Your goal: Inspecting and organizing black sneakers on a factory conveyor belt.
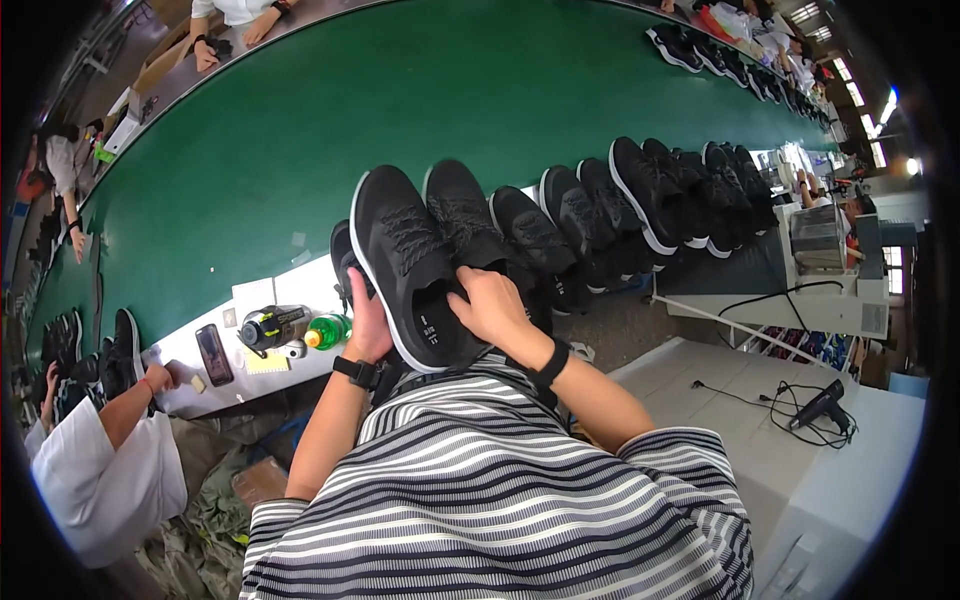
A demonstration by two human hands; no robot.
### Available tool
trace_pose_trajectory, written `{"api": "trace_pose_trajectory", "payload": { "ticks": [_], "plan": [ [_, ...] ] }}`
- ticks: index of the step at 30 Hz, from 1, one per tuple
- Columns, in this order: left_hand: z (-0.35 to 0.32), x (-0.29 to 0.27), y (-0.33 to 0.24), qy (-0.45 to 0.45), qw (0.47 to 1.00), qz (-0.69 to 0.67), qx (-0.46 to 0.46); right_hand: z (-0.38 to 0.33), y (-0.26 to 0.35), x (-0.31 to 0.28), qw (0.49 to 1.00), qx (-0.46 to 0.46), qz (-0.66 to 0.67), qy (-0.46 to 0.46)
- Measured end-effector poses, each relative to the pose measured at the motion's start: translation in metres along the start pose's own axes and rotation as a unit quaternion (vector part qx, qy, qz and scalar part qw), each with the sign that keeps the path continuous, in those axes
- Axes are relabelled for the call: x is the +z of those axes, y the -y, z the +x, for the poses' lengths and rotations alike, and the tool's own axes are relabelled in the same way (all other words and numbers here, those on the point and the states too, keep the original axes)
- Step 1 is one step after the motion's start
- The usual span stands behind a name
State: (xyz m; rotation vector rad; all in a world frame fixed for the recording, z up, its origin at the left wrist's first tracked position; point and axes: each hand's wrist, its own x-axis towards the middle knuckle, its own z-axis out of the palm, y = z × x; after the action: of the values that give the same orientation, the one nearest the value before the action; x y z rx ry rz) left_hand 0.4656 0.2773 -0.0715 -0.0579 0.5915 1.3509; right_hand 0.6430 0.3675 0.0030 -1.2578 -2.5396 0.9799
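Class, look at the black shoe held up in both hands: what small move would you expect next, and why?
Probably turning the shoe to look inside: the right hand has fingers in its opening, the left hand steadies its side, and it is held up off the green belt.

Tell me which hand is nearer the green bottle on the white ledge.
Left. The left hand grips the black shoe's side just right of the green bottle; the right hand is farther right, at the shoe's opening.

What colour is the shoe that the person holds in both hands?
The shoe is black with a white sole edge, seen best in the head view.
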Motion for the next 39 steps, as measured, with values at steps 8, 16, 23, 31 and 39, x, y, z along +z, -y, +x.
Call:
{"api": "trace_pose_trajectory", "payload": {
  "ticks": [8,16,23,31,39],
  "plan": [
    [0.015,-0.003,-0.019,0.058,0.994,-0.073,0.047,-0.012,0.030,-0.045,0.981,-0.157,-0.019,-0.116],
    [0.033,-0.001,-0.023,-0.023,0.999,-0.036,0.030,0.002,0.013,-0.056,0.976,-0.157,0.017,-0.150],
    [0.048,0.054,-0.032,-0.023,0.990,0.132,0.041,0.080,-0.064,-0.068,0.965,0.089,0.245,-0.038],
    [-0.028,0.018,-0.017,-0.203,0.895,0.397,-0.028,0.247,-0.185,-0.144,0.923,0.225,0.222,-0.219],
    [-0.066,-0.069,0.031,-0.233,0.952,0.190,-0.063,0.423,-0.159,-0.306,0.884,0.095,0.172,-0.425]
  ]
}}
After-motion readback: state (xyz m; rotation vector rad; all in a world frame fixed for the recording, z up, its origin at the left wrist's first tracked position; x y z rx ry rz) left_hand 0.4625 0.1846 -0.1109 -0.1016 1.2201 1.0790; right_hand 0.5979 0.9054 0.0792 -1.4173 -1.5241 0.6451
